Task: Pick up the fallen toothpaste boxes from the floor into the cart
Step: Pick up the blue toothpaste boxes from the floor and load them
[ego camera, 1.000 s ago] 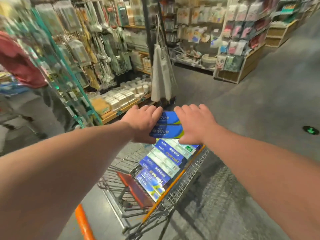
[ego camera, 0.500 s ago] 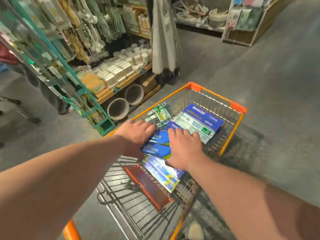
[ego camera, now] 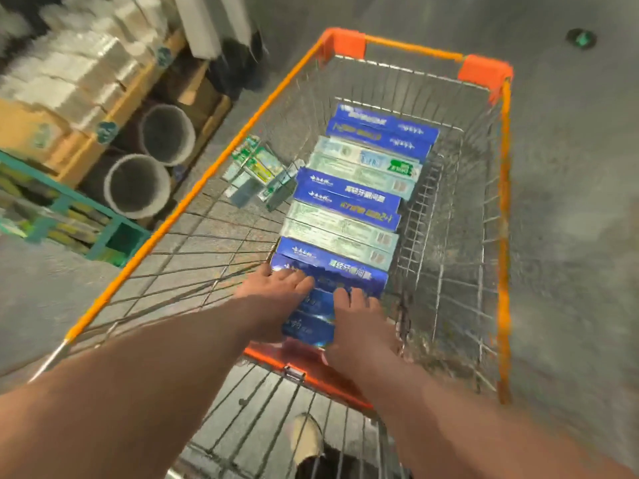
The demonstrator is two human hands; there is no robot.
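A wire cart (ego camera: 413, 48) with an orange rim stands in front of me. Inside it a row of blue and pale green toothpaste boxes (ego camera: 349, 202) runs from the far end toward me. At the near end of the row lie blue toothpaste boxes (ego camera: 313, 321), pressed between my two hands down in the basket. My left hand (ego camera: 276, 288) grips their left side and my right hand (ego camera: 359, 319) grips their right side. A few small green boxes (ego camera: 257, 167) lie tumbled against the cart's left wall.
A wooden shelf (ego camera: 79, 146) with packaged goods stands at the left, with two grey pipe ends (ego camera: 138, 186) under it and a teal rack (ego camera: 69, 216) beside it. Grey floor surrounds the cart. My shoe (ego camera: 306, 437) shows below the cart's orange child-seat flap (ego camera: 311, 371).
My hands have lowered the blue boxes from above the cart into the near end of the basket. The view has tilted down onto the cart.
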